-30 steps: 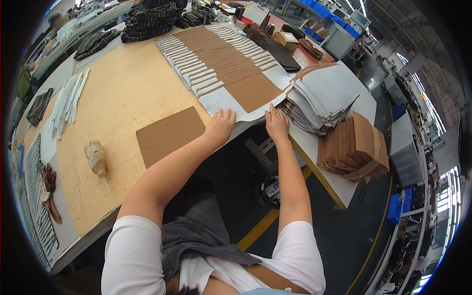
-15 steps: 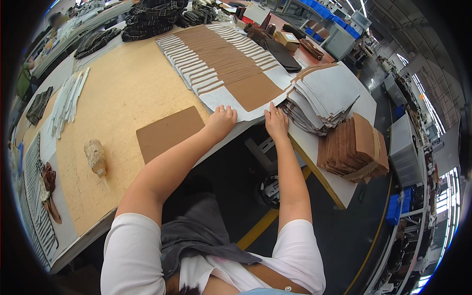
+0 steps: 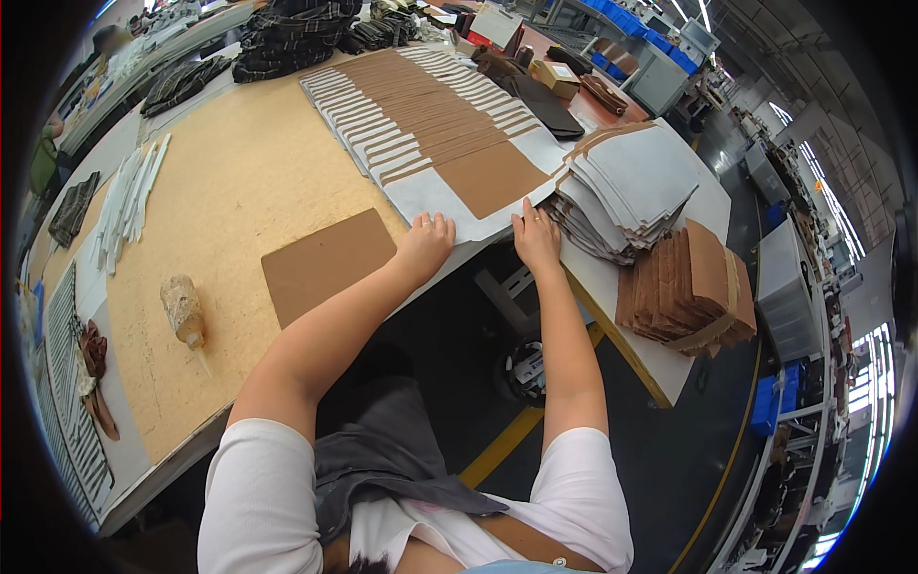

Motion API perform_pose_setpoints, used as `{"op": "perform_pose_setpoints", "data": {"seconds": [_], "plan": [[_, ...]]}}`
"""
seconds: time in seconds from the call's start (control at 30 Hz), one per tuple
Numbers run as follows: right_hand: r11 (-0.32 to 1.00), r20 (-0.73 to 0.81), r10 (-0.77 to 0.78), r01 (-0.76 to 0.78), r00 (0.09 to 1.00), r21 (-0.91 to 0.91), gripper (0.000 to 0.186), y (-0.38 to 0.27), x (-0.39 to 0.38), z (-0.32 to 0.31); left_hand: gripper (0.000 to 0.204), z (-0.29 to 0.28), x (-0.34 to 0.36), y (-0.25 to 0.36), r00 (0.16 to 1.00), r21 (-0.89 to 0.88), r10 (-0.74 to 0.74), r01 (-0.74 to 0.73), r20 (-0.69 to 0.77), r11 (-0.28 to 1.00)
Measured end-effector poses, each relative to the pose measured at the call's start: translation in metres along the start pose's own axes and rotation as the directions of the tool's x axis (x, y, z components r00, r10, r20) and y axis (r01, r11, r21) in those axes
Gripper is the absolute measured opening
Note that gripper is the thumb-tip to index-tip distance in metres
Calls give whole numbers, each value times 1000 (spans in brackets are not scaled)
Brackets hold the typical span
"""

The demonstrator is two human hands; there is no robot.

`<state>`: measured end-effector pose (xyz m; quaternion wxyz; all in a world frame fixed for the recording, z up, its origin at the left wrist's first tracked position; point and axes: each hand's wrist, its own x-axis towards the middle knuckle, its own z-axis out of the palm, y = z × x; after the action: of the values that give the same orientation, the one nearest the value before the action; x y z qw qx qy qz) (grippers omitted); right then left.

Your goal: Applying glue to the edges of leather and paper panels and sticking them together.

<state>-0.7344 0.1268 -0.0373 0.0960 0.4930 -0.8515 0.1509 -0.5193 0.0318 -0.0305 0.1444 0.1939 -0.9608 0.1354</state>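
At the table's near edge, my left hand bends its fingers over the front border of a white sheet. My right hand pinches that same border at its right corner, close to a stack of white-faced pieces. On the sheet lies a brown rectangular panel. Behind it, overlapping brown-and-white pieces run back in a long row. A loose brown panel rests flat on the board, left of my left hand. The fingertips' undersides are hidden.
White-faced sheets are stacked at the right, behind a strapped bundle of brown pieces. A glue-stained bottle lies on the tan board. White strips are at the left; dark plaid cloth is piled at the back.
My left hand has shifted very slightly left along the sheet's front border. My right hand stays at the corner, and the pieces lie nearly as before.
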Motion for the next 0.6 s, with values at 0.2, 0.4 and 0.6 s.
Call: {"op": "perform_pose_setpoints", "data": {"seconds": [0.2, 0.4, 0.6], "plan": [[1000, 9, -4, 4, 1000, 1, 52, -5, 5, -7, 41, -1, 0, 0, 999, 2, -17, 17, -29, 1000], [1000, -3, 12, -12, 1000, -28, 51, -1, 9, -5, 44, 0, 3, 2, 999, -42, -21, 24, 50, 999], [1000, -39, -22, 23, 999, 14, 51, -3, 7, -16, 45, -3, 4, 0, 989, -111, -38, 55, 145, 992]]}}
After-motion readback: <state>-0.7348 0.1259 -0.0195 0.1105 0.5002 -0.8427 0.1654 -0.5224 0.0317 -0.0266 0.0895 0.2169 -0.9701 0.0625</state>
